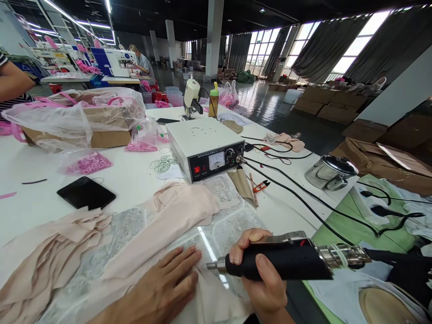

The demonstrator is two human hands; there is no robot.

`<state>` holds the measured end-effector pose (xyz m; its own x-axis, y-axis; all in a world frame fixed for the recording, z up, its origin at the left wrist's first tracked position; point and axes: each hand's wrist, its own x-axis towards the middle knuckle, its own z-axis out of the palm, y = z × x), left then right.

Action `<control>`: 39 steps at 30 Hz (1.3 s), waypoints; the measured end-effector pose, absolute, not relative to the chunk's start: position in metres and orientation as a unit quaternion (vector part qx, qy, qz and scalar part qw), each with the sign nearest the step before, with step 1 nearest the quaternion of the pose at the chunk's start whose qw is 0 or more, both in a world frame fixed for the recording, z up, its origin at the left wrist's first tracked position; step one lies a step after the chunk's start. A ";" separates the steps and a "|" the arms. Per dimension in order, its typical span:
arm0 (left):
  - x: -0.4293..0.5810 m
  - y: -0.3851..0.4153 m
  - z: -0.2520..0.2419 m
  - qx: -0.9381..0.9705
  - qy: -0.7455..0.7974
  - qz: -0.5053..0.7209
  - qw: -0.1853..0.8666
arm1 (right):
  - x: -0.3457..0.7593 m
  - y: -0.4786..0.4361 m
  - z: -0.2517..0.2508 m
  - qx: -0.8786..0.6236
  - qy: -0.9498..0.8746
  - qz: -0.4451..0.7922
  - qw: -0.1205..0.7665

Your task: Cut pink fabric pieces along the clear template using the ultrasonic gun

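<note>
L hand (165,285) atop cloth (143,247) (beige), R hand (265,290) w/ blk tool (293,260).

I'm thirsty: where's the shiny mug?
In the head view, the mug stands near the right edge of the white table, beyond the black tool in the right hand.

- Daylight enters through tall windows (344,56) at the far right, their panes washed out to white beside dark curtains (326,45).
- Strip lights (93,24) glow at the far left under a dim, nearly black ceiling (151,10).
- The far floor (270,103) mirrors the window light in pale patches.
- The near table (286,213) is bright, its shadows soft.
- White glare streaks the clear sheet (232,225) between the left hand (165,281) and the black tool (280,260).
- Nearby things look sharp; far detail softens.
- Wide-angle distortion stretches the edges, and the right-hand pillar (400,85) leans steeply.
</note>
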<state>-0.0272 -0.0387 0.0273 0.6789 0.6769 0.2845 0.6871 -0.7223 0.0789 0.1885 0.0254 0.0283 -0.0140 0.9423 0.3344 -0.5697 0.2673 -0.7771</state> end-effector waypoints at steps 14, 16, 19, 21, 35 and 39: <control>-0.026 -0.039 0.023 -0.914 -0.375 -0.157 0.008 | 0.187 0.030 0.036 -0.201 -0.446 0.542 0.683; -0.027 -0.040 0.022 -0.916 -0.374 -0.145 0.009 | 0.185 0.033 0.037 -0.199 -0.446 0.539 0.686; -0.028 -0.040 0.021 -0.915 -0.376 -0.146 0.001 | 0.181 0.036 0.035 -0.199 -0.458 0.530 0.685; -0.028 -0.040 0.020 -0.913 -0.377 -0.153 -0.003 | 0.179 0.036 0.034 -0.197 -0.468 0.523 0.684; -0.027 -0.041 0.016 -0.897 -0.386 -0.215 -0.020 | 0.175 0.037 0.030 -0.207 -0.479 0.525 0.672; -0.026 -0.040 0.018 -0.893 -0.389 -0.225 -0.016 | 0.175 0.036 0.031 -0.212 -0.487 0.522 0.668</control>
<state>-0.0264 -0.0398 0.0177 0.5966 0.7021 0.3887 0.6875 -0.6970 0.2036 0.1749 0.0365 0.0306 -0.0182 0.9031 0.4291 -0.4912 0.3658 -0.7905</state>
